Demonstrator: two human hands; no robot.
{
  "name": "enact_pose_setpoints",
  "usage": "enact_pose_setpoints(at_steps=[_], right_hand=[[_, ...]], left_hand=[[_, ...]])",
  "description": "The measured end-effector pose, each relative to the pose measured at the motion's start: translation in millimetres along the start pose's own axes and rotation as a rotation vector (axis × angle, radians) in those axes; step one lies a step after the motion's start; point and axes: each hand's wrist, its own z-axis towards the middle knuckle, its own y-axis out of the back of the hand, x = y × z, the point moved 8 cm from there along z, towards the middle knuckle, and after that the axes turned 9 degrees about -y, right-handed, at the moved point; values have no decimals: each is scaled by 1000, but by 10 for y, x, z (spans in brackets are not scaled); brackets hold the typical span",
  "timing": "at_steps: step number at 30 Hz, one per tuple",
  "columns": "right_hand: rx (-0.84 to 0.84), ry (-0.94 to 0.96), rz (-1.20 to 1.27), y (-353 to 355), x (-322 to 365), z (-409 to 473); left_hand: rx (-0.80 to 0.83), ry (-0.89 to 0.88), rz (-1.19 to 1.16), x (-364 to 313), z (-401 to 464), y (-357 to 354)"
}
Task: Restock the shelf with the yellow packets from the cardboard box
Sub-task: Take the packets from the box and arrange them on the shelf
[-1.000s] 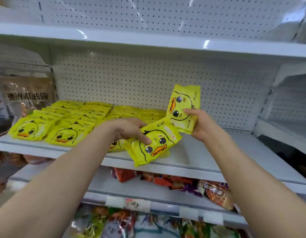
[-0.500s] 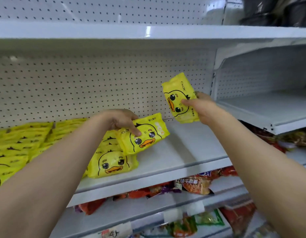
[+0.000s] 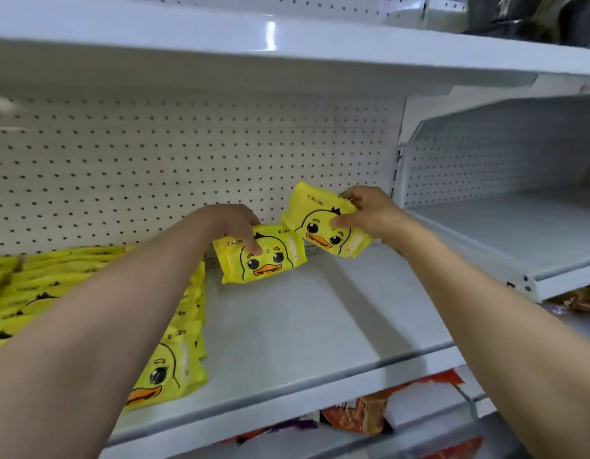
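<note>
Shelving fills the view: a white shelf [image 3: 303, 329] with a pegboard back wall [image 3: 187, 160], another shelf board [image 3: 287, 51] above it, and a neighbouring bay [image 3: 518, 233] to the right. Rows of yellow packets [image 3: 55, 293] with a duck face lie flat on the left part of the shelf, overlapping one another, the nearest one [image 3: 168, 369] right at the front edge. Snack bags [image 3: 356, 415] in red and orange sit on the shelf below.

Both bare arms reach over the shelf toward its back. The left hand [image 3: 230, 223] has its grip closed around a yellow packet [image 3: 264, 256], thumb pressed on the printed face and fingers behind the top edge; the packet is tilted, just right of the stocked rows, near the back wall. The right hand [image 3: 366, 210] pinches a second yellow packet [image 3: 323, 223] by its upper right corner, thumb on the front. This packet is tilted and touches or overlaps the first one's upper right; whether either rests on the shelf cannot be told.
</note>
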Motion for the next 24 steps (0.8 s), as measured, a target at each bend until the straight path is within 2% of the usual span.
enact_pose_setpoints(at_steps=[6, 10, 24], right_hand=[[111, 132, -237, -243, -7, 316], [185, 202, -411, -441, -22, 458], [248, 231, -450, -762, -34, 698]], left_hand=[[-25, 32, 195, 158, 354, -104], [-54, 56, 210, 377, 472, -148], [-133, 28, 241, 892, 761, -159]])
